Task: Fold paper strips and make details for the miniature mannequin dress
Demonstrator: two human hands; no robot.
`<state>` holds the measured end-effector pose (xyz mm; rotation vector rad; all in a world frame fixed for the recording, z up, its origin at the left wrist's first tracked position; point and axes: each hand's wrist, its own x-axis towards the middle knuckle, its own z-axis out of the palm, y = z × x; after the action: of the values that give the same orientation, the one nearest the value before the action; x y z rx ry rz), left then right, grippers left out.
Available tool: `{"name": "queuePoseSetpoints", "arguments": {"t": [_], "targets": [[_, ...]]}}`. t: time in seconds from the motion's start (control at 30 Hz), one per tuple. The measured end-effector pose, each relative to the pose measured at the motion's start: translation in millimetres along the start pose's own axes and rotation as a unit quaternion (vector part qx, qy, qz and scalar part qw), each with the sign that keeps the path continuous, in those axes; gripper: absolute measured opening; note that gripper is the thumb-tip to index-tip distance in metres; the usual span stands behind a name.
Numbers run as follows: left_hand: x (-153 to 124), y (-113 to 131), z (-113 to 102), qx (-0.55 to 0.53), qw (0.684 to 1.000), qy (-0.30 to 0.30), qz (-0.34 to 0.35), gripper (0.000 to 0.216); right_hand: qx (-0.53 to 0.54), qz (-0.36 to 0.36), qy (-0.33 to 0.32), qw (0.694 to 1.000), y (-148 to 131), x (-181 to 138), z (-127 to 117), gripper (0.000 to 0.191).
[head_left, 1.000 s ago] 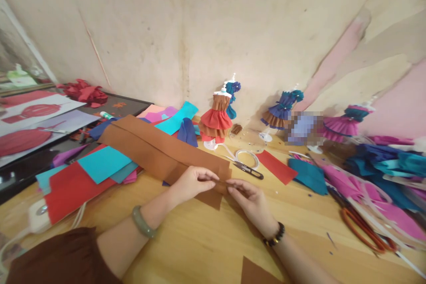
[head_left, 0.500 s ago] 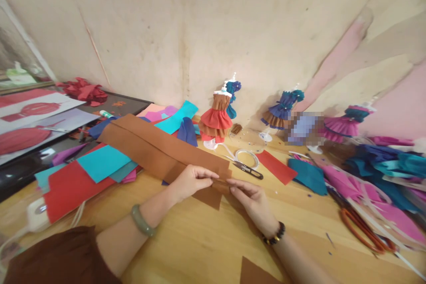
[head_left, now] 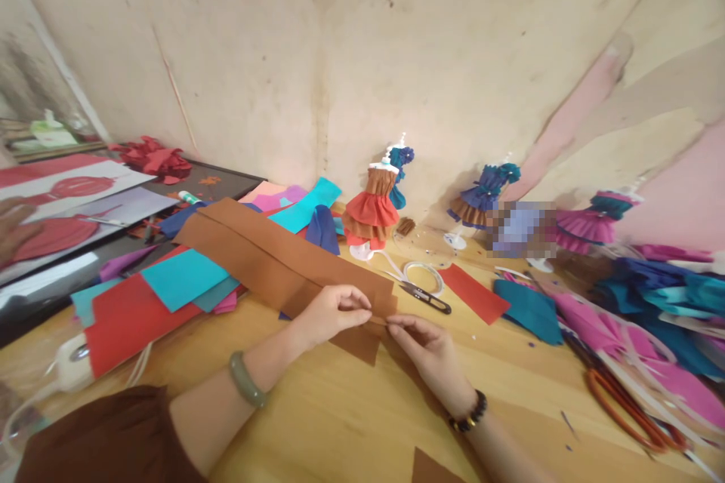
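Note:
A long strip of brown fabric [head_left: 266, 256] lies folded lengthwise on the wooden table [head_left: 351, 423], running from the left back to the middle. My left hand [head_left: 331, 313] pinches its near end from the left. My right hand [head_left: 427, 347] pinches the same end from the right, fingertips almost meeting the left ones. Both hands are closed on the fabric's edge. A green bangle sits on my left wrist and a dark bead bracelet on my right.
Thread snips [head_left: 424, 296] and a white tape loop [head_left: 422, 272] lie just behind my hands. Red [head_left: 130, 313] and teal [head_left: 181, 278] fabric sheets lie left. Three small dress forms [head_left: 374, 207] stand by the wall. Orange-handled scissors [head_left: 623, 404] and pink and blue scraps fill the right.
Both hands keep their pinch on the brown fabric's end with only slight finger shifts. The camera view has tipped a little, so everything sits slightly lower in the picture.

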<state>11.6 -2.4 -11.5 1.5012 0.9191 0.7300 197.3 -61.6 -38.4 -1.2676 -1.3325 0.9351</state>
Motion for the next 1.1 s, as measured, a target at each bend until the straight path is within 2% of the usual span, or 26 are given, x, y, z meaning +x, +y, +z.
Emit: {"name": "queuePoseSetpoints", "arguments": {"t": [0.17,0.37,0.53,0.67,0.97,1.1], "targets": [[0,2,0,-0.002,1.000,-0.011,0.014,0.016,-0.011,-0.022,-0.019,1.000,-1,-2,1,0.023],[-6,5,4,0.116,0.990,0.012,0.077,0.019,-0.003,-0.023,-0.019,1.000,-3,-2,1,0.025],[-11,6,9,0.211,0.968,0.008,0.134,0.028,-0.024,-0.074,0.014,0.997,-3,-2,5,0.021],[-10,6,9,0.259,0.953,0.004,0.158,0.016,-0.057,-0.115,0.020,0.992,-5,-3,6,0.015],[-8,10,7,0.206,0.969,0.004,0.136,0.012,-0.073,-0.126,-0.006,0.989,0,-3,4,0.018],[-6,9,4,0.163,0.983,-0.005,0.085,0.016,-0.060,-0.114,0.006,0.992,-1,-4,3,0.014]]}}
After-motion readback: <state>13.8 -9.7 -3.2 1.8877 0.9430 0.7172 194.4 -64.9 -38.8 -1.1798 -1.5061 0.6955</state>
